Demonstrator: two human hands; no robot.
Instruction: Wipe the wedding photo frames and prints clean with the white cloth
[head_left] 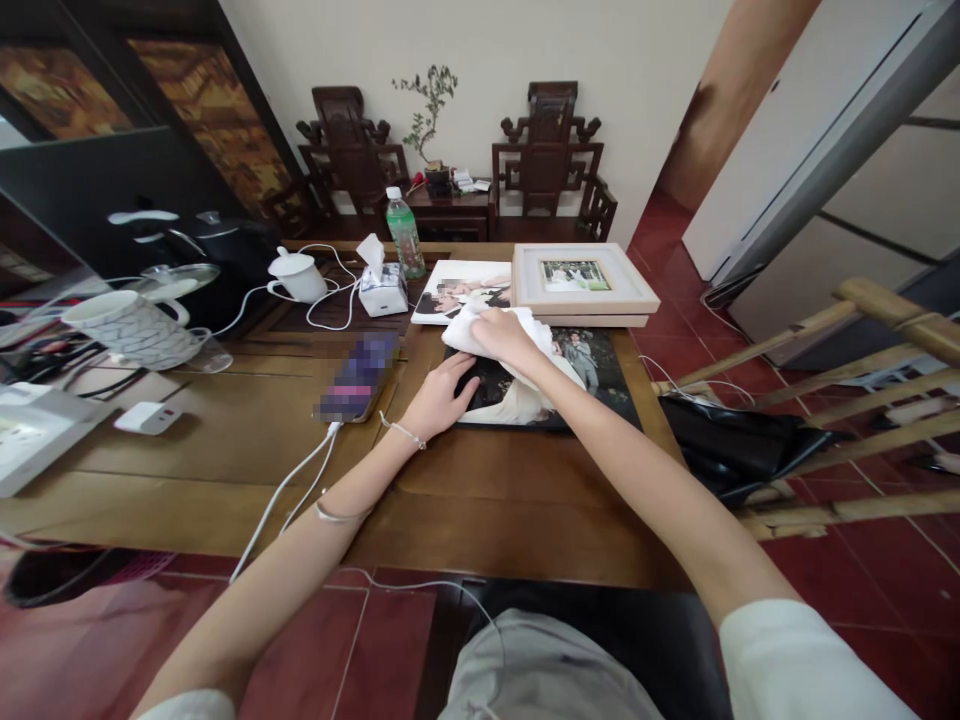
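Note:
A large dark photo print (611, 375) lies flat on the wooden table, showing people in wedding clothes. My right hand (504, 338) is closed on a white cloth (469, 335), which rests bunched on the photo's upper part and hides some of it. At the photo's left edge, my left hand (442, 395) lies flat with its fingers stretched out, touching the print. Just behind the cloth is a white-edged photo panel (465, 275). Beside that panel, pale wooden picture frames (637, 285) are stacked, the top one holding a small photo.
Left of my hands, a phone (356, 380) lies plugged into a white cable. Further back stand a tissue box (384, 290), a green-labelled bottle (405, 232) and a lidded white cup (296, 275). A patterned mug (135, 328) and a charger (148, 417) sit at far left. A bamboo rack (862, 440) is at right.

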